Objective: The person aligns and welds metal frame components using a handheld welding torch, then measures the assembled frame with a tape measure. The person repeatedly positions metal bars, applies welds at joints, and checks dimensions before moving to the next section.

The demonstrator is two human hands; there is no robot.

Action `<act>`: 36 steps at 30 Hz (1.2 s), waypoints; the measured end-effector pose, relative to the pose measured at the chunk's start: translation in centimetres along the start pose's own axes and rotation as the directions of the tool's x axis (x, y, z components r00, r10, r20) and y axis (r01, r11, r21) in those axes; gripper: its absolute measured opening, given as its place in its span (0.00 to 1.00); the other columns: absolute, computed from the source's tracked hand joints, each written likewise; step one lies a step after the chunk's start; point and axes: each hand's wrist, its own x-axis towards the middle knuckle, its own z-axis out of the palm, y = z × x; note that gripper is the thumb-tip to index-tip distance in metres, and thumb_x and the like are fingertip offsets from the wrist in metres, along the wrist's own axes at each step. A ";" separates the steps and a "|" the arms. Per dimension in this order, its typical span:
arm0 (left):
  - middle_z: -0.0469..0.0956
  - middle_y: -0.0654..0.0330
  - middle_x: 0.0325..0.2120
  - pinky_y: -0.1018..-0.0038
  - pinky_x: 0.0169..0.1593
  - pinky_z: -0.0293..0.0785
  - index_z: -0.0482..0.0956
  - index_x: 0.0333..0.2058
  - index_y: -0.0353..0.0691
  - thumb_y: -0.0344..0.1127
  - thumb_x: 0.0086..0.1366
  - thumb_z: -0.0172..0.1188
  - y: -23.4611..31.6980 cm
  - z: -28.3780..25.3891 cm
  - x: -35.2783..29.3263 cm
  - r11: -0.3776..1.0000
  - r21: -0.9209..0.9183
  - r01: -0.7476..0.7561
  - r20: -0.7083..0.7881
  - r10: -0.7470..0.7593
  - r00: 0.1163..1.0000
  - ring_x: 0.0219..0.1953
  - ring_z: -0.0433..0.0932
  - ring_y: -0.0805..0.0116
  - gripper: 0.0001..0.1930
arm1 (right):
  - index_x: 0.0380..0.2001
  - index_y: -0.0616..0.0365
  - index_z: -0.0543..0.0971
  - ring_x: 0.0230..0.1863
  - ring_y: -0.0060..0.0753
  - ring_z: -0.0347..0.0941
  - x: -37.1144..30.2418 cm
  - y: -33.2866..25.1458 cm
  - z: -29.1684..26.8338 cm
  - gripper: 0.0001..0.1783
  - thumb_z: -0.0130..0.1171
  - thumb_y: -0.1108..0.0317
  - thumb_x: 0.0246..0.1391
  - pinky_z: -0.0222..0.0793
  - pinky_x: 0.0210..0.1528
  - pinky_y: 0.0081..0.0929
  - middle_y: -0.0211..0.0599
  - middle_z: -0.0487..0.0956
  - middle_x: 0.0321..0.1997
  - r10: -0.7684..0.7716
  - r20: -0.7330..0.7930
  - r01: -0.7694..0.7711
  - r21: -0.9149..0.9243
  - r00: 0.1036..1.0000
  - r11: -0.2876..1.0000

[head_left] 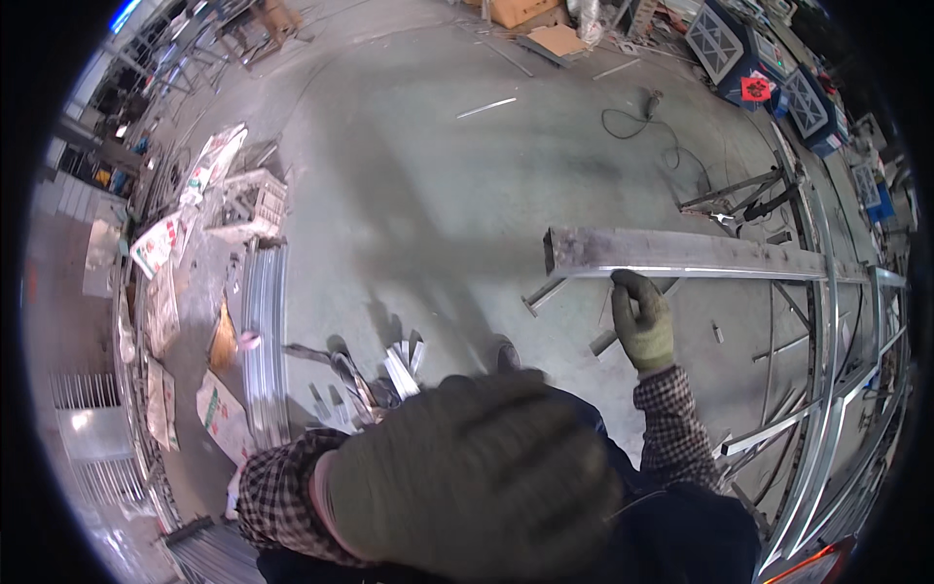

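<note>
On the floor (457,185), a pale crate (269,200) is sitting near printed white sacks (159,245); a dark cable (624,136) is looping farther off. A red square (755,90) is showing against a blue-and-grey machine (720,44).

The gloved right hand (644,326) has its fingertips at the near edge of a long metal tube (681,253). The gloved left hand (467,477) looms large and blurred, close to the camera, below and left of the tube. Both wrists show checked sleeves (666,409). On the left, a bundle of metal bars (265,331) lies near a pale crate (255,201). A dark cable (669,127) curls across the floor (428,146) beyond the tube.
</note>
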 end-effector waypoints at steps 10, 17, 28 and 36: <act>0.90 0.57 0.40 0.71 0.47 0.83 0.89 0.50 0.34 0.32 0.71 0.73 -30.0 7.9 -14.9 0.169 -0.436 0.884 0.187 -0.944 0.272 0.42 0.88 0.71 0.12 | 0.54 0.59 0.87 0.50 0.47 0.88 15.6 4.0 9.2 0.15 0.65 0.69 0.67 0.83 0.55 0.38 0.49 0.89 0.48 0.334 0.026 -0.331 -0.093 0.942 0.939; 0.88 0.60 0.38 0.75 0.42 0.80 0.87 0.54 0.33 0.36 0.73 0.71 -47.9 9.8 -9.6 0.221 -0.388 0.895 0.446 -0.804 0.392 0.37 0.83 0.76 0.16 | 0.52 0.57 0.87 0.51 0.51 0.88 18.0 5.3 13.0 0.19 0.63 0.56 0.68 0.83 0.56 0.43 0.50 0.90 0.47 0.666 -0.075 -0.665 -0.202 0.742 0.719; 0.90 0.57 0.40 0.71 0.50 0.82 0.88 0.52 0.35 0.40 0.72 0.70 -67.5 19.1 12.3 0.670 -0.374 0.642 0.583 -0.368 0.724 0.41 0.87 0.71 0.16 | 0.55 0.54 0.87 0.54 0.48 0.88 26.1 12.7 13.5 0.20 0.64 0.54 0.68 0.82 0.60 0.40 0.49 0.90 0.50 0.877 -0.236 -0.901 0.013 0.418 0.433; 0.90 0.49 0.43 0.61 0.51 0.84 0.88 0.52 0.36 0.46 0.73 0.66 -87.4 28.7 10.4 0.704 0.125 0.699 0.885 -0.398 0.242 0.43 0.89 0.58 0.20 | 0.59 0.54 0.85 0.60 0.53 0.85 40.4 21.8 7.8 0.24 0.60 0.51 0.69 0.79 0.64 0.42 0.51 0.88 0.55 0.874 -0.180 -0.875 0.103 0.451 0.473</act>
